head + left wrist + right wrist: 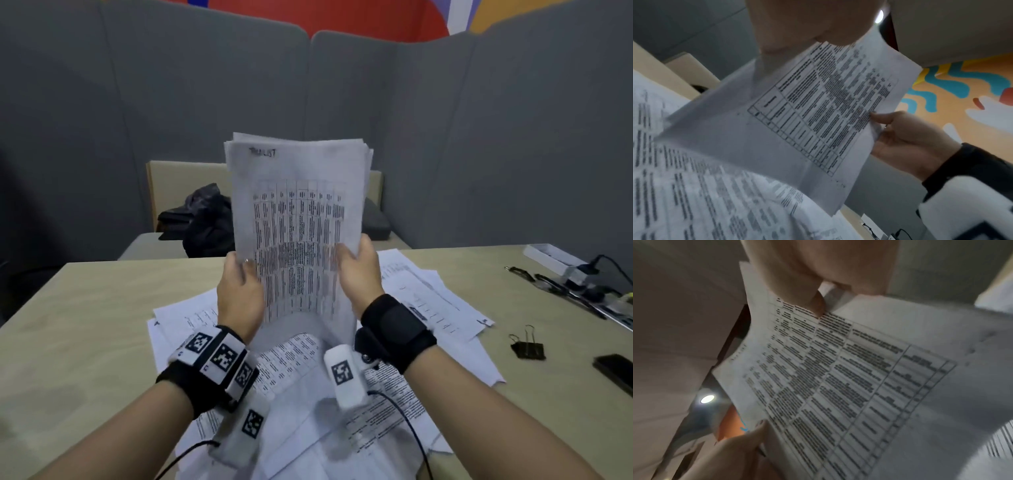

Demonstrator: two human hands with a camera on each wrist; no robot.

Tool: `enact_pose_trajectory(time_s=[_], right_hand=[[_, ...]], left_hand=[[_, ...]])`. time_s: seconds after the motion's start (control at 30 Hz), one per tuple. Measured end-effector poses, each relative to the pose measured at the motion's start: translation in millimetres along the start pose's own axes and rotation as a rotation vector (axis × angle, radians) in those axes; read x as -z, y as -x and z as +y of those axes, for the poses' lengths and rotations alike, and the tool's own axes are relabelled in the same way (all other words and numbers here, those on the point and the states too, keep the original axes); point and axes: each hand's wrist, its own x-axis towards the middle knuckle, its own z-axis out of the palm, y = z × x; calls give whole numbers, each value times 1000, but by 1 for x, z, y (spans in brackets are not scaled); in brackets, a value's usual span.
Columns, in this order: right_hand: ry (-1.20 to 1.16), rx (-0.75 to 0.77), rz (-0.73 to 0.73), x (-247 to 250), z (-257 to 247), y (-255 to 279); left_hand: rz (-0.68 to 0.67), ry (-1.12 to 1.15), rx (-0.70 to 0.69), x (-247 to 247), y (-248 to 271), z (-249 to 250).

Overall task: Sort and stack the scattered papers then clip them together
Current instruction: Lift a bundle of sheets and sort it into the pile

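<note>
A stack of printed sheets [298, 219] stands upright above the table, its top page a printed table with a handwritten heading. My left hand [239, 284] grips its left edge, thumb on the front. My right hand [359, 270] grips the right edge the same way. The stack's bottom edge hangs just above the loose papers [438, 301] spread flat over the table. In the left wrist view the stack [797, 121] shows with the right hand [906, 139] pinching its far edge. The right wrist view shows the top page [838, 378] and the left hand [744, 449]. A black binder clip [527, 346] lies at the right.
The beige table [85, 325] has more clips and black cables [561, 284] at its far right, a white box [551, 257] behind them and a dark phone [616, 373] at the right edge. A dark garment [202, 219] lies on the bench beyond. Grey partitions surround.
</note>
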Motion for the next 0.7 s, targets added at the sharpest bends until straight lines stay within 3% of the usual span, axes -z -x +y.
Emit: enact_pose_trajectory(time_s=[0.17, 0.33, 0.5, 0.7], right_hand=[[-110, 119, -63, 13, -15, -8], [56, -53, -270, 18, 5, 8], [-8, -105, -119, 20, 8, 5], [-7, -98, -150, 11, 11, 7]], left_hand=[[82, -46, -93, 16, -14, 16], [-90, -187, 66, 20, 5, -10], [-39, -169, 163, 11, 7, -18], [-24, -136, 199, 3, 8, -18]])
